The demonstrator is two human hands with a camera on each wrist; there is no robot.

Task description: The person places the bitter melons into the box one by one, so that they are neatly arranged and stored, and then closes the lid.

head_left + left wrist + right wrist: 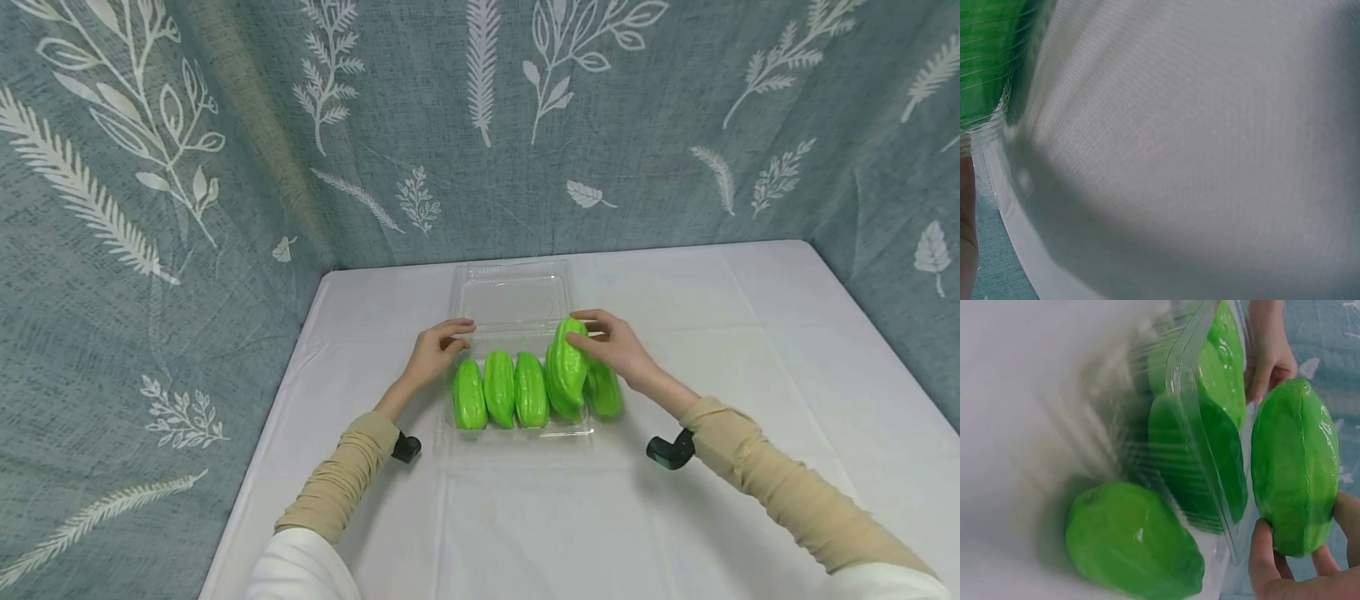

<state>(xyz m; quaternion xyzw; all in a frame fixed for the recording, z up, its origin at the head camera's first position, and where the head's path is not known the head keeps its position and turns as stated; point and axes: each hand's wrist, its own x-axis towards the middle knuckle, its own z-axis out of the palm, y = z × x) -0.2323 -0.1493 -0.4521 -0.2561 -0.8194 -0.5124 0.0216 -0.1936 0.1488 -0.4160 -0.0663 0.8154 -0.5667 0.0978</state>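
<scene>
Right hand: fingers curled round a green gourd, held tilted above the tray's right part.
Left hand: fingertips pinch the far left rim of the clear tray.
Tray: on the white tabletop, lid open behind; three gourds side by side, another at its right edge.
Advice: steady the rim, lower the gourd lengthwise into the gap.
</scene>
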